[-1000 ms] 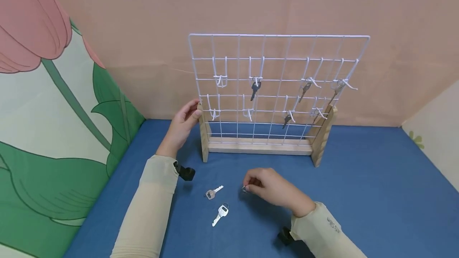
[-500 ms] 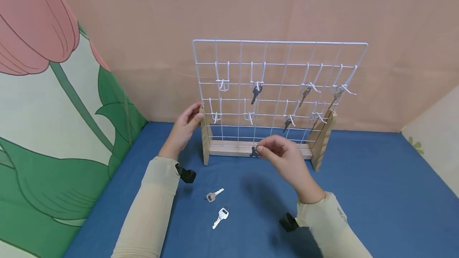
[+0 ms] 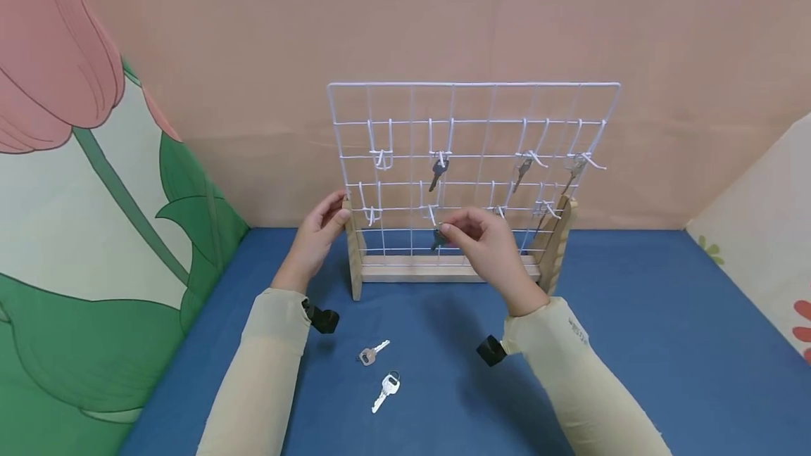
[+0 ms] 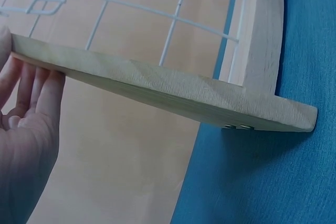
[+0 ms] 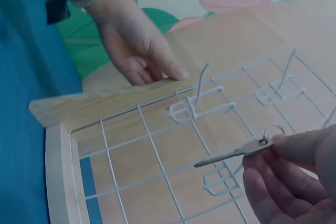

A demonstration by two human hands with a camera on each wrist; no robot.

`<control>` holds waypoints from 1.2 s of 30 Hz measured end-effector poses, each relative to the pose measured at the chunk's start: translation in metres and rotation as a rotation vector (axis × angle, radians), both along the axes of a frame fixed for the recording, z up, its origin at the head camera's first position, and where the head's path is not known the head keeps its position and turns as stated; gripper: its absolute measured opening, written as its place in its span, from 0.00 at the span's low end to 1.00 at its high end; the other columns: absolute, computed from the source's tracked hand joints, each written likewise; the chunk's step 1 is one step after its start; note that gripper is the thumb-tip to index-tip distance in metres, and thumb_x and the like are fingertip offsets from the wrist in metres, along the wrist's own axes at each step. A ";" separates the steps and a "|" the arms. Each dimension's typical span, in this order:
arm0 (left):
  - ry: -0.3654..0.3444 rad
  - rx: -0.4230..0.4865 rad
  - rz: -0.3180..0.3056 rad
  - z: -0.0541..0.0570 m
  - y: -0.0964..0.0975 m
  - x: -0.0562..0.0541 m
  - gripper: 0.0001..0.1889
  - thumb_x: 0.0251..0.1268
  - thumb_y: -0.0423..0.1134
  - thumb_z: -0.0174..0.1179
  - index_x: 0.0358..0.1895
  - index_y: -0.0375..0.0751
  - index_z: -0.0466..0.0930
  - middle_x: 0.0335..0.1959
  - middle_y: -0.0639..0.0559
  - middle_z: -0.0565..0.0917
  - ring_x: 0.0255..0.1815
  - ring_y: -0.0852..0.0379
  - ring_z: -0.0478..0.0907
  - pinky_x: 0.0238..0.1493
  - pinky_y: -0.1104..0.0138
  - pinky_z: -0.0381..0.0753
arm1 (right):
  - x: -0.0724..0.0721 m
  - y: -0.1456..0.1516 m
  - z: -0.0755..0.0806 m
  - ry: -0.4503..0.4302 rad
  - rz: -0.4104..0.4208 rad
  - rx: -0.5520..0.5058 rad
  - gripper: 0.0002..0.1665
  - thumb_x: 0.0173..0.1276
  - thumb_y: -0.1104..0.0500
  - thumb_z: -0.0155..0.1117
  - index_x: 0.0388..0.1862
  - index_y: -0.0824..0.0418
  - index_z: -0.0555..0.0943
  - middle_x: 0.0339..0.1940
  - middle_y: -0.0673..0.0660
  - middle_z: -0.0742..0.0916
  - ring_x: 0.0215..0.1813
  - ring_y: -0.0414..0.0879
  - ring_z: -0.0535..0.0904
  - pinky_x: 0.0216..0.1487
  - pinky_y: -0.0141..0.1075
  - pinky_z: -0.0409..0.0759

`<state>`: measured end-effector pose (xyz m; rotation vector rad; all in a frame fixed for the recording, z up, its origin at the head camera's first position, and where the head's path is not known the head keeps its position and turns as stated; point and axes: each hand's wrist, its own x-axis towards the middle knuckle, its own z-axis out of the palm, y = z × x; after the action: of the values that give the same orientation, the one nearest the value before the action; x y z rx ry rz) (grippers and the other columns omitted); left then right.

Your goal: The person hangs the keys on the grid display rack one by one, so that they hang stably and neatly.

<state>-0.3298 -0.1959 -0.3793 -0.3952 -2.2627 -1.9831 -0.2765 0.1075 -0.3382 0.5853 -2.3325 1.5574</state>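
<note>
My left hand (image 3: 313, 238) grips the upper end of the rack's left wooden side (image 4: 157, 85), thumb on one face and fingers behind. The rack is a white wire grid with hooks, standing on a wooden base (image 3: 415, 270). My right hand (image 3: 491, 255) pinches a key (image 5: 252, 148) by its head, close to a small split ring (image 5: 274, 129). That key hangs in front of the grid, just below a lower-row hook (image 3: 432, 214), the second from the left. Whether ring and hook touch, I cannot tell.
Two loose keys, one farther back (image 3: 374, 353) and one nearer (image 3: 386, 391), lie on the blue cloth (image 3: 633, 343). Upper hooks bear a dark key (image 3: 439, 173) and two others toward the right (image 3: 522, 172). A tan backdrop (image 3: 266, 90) rises close behind the rack.
My right hand has lifted the key off the cloth and carried it up and forward to the rack's lower hooks. My left hand stays on the wooden side. The view has shifted slightly.
</note>
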 end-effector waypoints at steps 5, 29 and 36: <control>0.010 0.000 0.011 -0.002 -0.001 0.002 0.29 0.81 0.40 0.50 0.79 0.38 0.59 0.73 0.34 0.66 0.70 0.48 0.67 0.71 0.62 0.70 | -0.008 -0.009 -0.003 0.034 -0.059 0.100 0.06 0.72 0.62 0.68 0.44 0.62 0.86 0.36 0.55 0.90 0.37 0.48 0.86 0.40 0.34 0.84; -0.023 0.023 0.013 -0.009 -0.004 0.004 0.29 0.80 0.43 0.51 0.79 0.41 0.59 0.74 0.37 0.66 0.71 0.48 0.66 0.72 0.59 0.68 | 0.005 -0.025 -0.033 -0.041 -0.133 0.059 0.03 0.72 0.64 0.66 0.41 0.63 0.84 0.29 0.53 0.86 0.32 0.47 0.82 0.34 0.35 0.81; -0.002 0.043 -0.002 -0.002 -0.002 -0.001 0.30 0.80 0.43 0.51 0.79 0.39 0.59 0.73 0.35 0.65 0.70 0.49 0.67 0.72 0.58 0.67 | 0.024 -0.034 -0.061 -0.227 0.142 0.082 0.01 0.71 0.65 0.67 0.39 0.63 0.85 0.31 0.51 0.84 0.32 0.47 0.79 0.33 0.35 0.81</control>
<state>-0.3310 -0.1984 -0.3815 -0.3917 -2.2181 -2.0302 -0.2529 0.0736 -0.3996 0.6363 -2.5828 1.6753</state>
